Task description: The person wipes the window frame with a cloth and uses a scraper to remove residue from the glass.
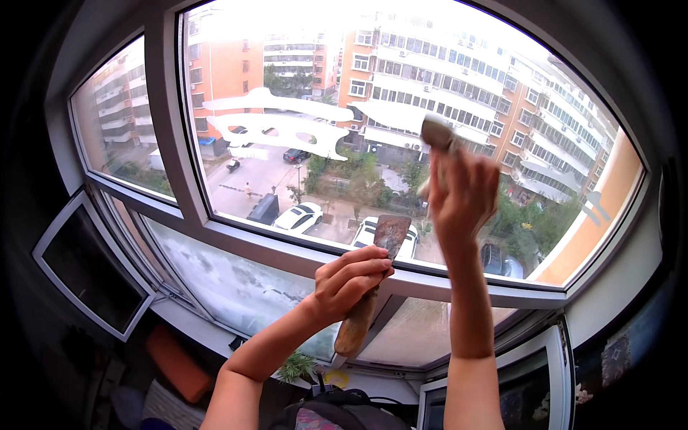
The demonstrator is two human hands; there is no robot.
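Note:
My left hand (349, 282) grips a putty knife (357, 325) near where its worn wooden handle meets the rusty blade. The blade points up, in front of the lower edge of a large window pane (333, 212). Higher and to the right, my right hand (466, 193) is raised before the same pane, closed around a blurred object (436, 134) with a dark grey face and pale edges. Motion blur hides what it is. White sticker-like patches (279, 129) with cut-out holes show on the glass left of that hand.
Grey window frame bars (258, 244) cross below the pane. One hinged sash (91, 269) stands open at left, another (500, 381) at lower right. Below are a green plant (295, 365) and an orange cushion-like item (177, 363). Outside are cars and apartment blocks.

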